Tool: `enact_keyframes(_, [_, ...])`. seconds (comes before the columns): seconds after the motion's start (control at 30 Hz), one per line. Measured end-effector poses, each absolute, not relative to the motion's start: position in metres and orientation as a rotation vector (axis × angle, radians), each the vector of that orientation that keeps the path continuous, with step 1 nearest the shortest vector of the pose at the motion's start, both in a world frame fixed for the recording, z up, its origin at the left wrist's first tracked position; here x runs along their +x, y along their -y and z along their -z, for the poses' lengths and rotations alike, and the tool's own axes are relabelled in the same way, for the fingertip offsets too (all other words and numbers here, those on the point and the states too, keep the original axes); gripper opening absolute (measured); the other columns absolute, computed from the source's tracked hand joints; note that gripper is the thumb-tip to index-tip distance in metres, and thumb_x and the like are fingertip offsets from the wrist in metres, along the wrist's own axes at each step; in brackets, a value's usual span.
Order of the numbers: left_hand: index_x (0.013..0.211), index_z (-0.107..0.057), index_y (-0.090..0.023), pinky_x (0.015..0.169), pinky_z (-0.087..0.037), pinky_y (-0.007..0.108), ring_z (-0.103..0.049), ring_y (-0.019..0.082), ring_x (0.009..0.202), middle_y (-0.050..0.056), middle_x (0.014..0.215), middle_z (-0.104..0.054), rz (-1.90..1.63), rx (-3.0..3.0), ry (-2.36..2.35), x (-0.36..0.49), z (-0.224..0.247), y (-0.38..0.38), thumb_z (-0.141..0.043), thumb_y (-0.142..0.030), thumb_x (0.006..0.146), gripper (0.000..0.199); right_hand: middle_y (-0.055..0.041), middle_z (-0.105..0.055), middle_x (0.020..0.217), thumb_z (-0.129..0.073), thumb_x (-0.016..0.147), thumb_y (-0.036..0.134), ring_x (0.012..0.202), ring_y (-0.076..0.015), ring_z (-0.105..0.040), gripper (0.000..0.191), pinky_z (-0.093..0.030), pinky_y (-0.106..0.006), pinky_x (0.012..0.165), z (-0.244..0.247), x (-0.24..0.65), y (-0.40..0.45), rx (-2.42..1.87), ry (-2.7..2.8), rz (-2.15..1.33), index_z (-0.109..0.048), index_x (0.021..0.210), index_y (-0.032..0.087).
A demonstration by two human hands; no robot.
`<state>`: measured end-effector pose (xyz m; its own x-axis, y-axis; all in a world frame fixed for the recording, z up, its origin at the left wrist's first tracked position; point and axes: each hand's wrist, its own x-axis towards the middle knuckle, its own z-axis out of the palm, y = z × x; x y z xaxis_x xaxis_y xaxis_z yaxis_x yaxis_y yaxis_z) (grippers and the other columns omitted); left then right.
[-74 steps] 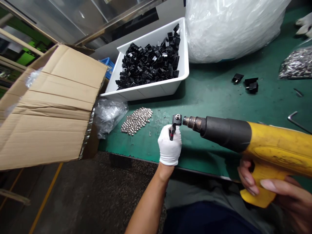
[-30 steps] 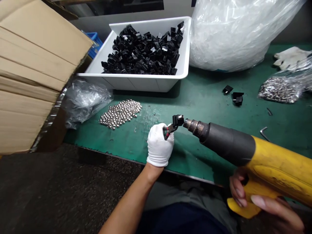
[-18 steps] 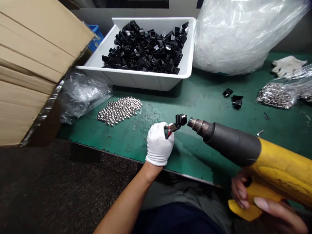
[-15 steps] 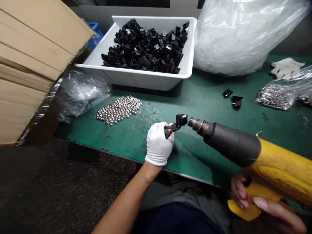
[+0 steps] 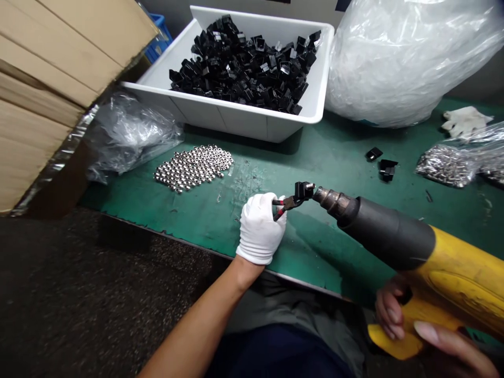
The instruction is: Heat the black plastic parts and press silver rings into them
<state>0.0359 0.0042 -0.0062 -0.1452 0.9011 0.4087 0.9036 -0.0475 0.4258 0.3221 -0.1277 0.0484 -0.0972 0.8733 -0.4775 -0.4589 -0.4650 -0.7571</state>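
Note:
My left hand [image 5: 260,228] in a white cotton glove is closed around small pliers [image 5: 286,203] with black and red handles. Their jaws hold a small black plastic part [image 5: 304,190]. My bare right hand [image 5: 389,311] grips the yellow handle of a heat gun [image 5: 389,233]. Its scorched metal nozzle [image 5: 334,202] points at the black part, with a narrow gap between them. The hands stand apart, above the green bench mat [image 5: 315,247] near its front edge.
A white tub [image 5: 244,123] of black plastic parts stands behind, next to a cardboard box [image 5: 51,58]. A layer of silver nuts [image 5: 193,169] lies on the mat. Right of it are a large clear bag [image 5: 401,63], two loose black parts [image 5: 388,169], a bag of metal pieces [image 5: 447,166] and a white glove [image 5: 466,122].
The view has swung since the oldest frame, bringing the tub and box into new positions. The pliers have tilted the black part sideways, and the nozzle now sits slightly closer to it.

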Motion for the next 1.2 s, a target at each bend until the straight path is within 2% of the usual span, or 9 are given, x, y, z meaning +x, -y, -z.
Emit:
enact_keyframes(0.37, [0.094, -0.058, -0.017, 0.080, -0.044, 0.033, -0.056, 0.023, 0.085, 0.009, 0.087, -0.059, 1.001, -2.067, 2.180, 0.036, 0.003, -0.004, -0.052, -0.034, 0.092, 0.018, -0.0065, -0.050, 0.081, -0.059, 0.079, 0.032, 0.067, -0.0198, -0.046, 0.031, -0.044, -0.034, 0.059, -0.061, 0.305, 0.123, -1.237, 0.473, -1.632, -0.053, 0.108, 0.022])
enact_keyframes(0.87, [0.095, -0.058, -0.017, 0.080, -0.043, 0.033, -0.056, 0.022, 0.084, 0.009, 0.087, -0.059, 1.009, -2.067, 2.199, 0.036, 0.002, -0.003, -0.052, -0.034, 0.092, 0.017, -0.0080, -0.053, 0.087, -0.051, 0.083, 0.028, 0.072, -0.0221, -0.048, 0.026, -0.042, -0.038, 0.065, -0.055, 0.315, 0.121, -1.138, 0.570, -1.824, -0.052, 0.109, 0.023])
enact_keyframes(1.1, [0.095, -0.058, -0.017, 0.080, -0.043, 0.033, -0.056, 0.022, 0.085, 0.009, 0.088, -0.059, 1.009, -2.060, 2.200, 0.036, 0.003, -0.003, -0.052, -0.034, 0.092, 0.018, -0.0071, -0.053, 0.083, -0.059, 0.081, 0.032, 0.068, -0.0207, -0.048, 0.026, -0.042, -0.036, 0.061, -0.057, 0.300, 0.122, -1.184, 0.523, -1.701, -0.053, 0.105, 0.022])
enact_keyframes(1.2, [0.095, -0.058, -0.017, 0.080, -0.043, 0.033, -0.056, 0.022, 0.085, 0.009, 0.088, -0.059, 1.009, -2.060, 2.195, 0.036, 0.003, -0.003, -0.053, -0.032, 0.092, 0.016, -0.0075, -0.054, 0.083, -0.061, 0.080, 0.033, 0.068, -0.0215, -0.049, 0.028, -0.043, -0.037, 0.061, -0.056, 0.301, 0.120, -1.164, 0.560, -1.767, -0.054, 0.104, 0.022])
